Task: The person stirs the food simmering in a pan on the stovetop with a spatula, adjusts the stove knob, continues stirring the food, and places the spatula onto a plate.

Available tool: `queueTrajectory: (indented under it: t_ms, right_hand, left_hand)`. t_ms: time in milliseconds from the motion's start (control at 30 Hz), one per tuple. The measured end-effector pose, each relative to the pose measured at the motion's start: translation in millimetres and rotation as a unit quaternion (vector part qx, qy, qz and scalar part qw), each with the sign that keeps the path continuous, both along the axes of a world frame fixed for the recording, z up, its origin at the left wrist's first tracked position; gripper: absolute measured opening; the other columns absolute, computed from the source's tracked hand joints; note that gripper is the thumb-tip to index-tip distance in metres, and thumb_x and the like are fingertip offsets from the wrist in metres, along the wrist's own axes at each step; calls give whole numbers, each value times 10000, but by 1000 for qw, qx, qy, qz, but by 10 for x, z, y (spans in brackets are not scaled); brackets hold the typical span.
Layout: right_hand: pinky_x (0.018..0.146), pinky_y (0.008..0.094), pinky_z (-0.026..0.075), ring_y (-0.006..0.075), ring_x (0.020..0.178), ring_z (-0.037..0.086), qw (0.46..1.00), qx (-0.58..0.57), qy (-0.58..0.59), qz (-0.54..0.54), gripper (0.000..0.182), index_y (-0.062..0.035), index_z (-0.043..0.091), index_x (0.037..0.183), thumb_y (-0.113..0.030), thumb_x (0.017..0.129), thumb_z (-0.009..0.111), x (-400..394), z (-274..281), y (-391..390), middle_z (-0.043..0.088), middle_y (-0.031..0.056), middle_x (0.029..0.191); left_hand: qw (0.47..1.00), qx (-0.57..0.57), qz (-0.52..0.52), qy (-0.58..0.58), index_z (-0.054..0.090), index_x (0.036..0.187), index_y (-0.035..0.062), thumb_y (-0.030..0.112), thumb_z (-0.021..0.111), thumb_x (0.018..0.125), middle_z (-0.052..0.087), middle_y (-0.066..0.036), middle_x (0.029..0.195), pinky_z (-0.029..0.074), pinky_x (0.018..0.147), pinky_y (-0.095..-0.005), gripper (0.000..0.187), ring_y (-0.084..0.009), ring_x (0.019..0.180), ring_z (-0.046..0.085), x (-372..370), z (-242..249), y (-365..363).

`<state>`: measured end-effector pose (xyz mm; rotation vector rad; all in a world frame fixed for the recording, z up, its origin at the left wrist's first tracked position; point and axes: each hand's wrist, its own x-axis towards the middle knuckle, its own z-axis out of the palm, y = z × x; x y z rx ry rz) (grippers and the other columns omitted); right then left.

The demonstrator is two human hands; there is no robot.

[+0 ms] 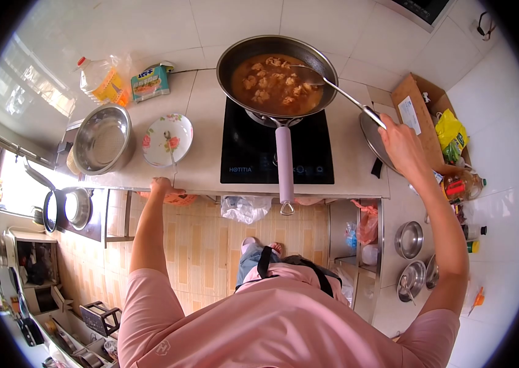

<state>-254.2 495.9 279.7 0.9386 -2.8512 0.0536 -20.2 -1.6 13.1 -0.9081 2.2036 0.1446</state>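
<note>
My right hand is closed around the handle of a ladle. The ladle's head sits partly under reddish-brown broth with chunks of meat in a deep frying pan. That pan stands on a black induction cooktop, its lilac handle pointing toward me. My left hand rests at the front edge of the counter, fingers stretched along it. Just above this hand is a floral plate with a spoon lying in it, its handle reaching down close to my fingers.
Left of the plate stands a steel bowl, with an oil bottle and a teal packet behind. A dark round lid lies under my right forearm. Further right are a cardboard box and steel bowls.
</note>
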Motion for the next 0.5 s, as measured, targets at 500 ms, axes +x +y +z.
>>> queueTrajectory:
  t_ms: [500]
  right_hand:
    - [554,484,422,421,623,547,999,-39,-7,5,159,6,484,909,-139,845,500,77,-46,22,542,239,612]
  left_hand:
    - [994,-30,-58,82,623,723,-76,637,692,549,629,-127,639,516,569,-314,738,-223,487,618,71,-275,-135]
